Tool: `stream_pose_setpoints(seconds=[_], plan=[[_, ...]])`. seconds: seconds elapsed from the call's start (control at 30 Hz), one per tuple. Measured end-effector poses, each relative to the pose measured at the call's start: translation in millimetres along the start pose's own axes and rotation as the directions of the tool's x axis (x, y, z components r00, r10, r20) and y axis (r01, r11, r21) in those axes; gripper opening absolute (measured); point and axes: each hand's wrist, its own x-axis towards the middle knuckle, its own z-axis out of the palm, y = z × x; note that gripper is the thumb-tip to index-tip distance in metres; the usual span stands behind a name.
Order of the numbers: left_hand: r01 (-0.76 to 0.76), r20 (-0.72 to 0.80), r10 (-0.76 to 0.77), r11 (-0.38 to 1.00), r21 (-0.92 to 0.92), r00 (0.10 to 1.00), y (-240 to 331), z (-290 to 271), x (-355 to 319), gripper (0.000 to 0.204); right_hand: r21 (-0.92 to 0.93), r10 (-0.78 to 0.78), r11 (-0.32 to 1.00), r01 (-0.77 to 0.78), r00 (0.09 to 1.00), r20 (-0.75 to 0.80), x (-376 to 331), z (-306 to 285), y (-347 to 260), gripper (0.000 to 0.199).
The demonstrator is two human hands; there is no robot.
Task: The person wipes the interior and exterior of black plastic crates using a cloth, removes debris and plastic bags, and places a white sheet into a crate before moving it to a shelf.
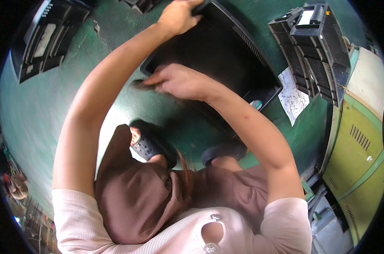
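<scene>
Panel [219, 55] lies beyond right hand [181, 81], which pinches a blurred object [143, 85]; left hand [180, 17], apart, clasps the panel, likely steadying it.

Green floor [31, 127], white glare [113, 116]; yellow-green vented cabinet [353, 156] at right.

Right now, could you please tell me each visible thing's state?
Left grip: at far edge of panel, hold unclear
Right grip: closed on dark item
Dark item: blurred
Panel: partly hidden
Paper: marked, partly hidden
Shoes: worn
Cabinet: closed
</scene>
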Motion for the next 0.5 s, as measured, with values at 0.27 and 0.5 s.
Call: stream_pose_setpoints(seconds=[0.27,0.5], plan=[[0.151,-0.408,-0.123,0.988,0.038,0.905,39.1,-49.6,-41.3,0.068,0.512,0.223,0.859,-0.024,0.917,-0.331,-121.9,-139.0,25.7,0.036],[0.352,0.051,-0.350,0.912,-0.210,0.935,32.1,33.3,-119.7,0.063,-0.094,0.081,0.870,-0.484,0.329,-0.941,47.6,-61.0,101.2,0.028]])
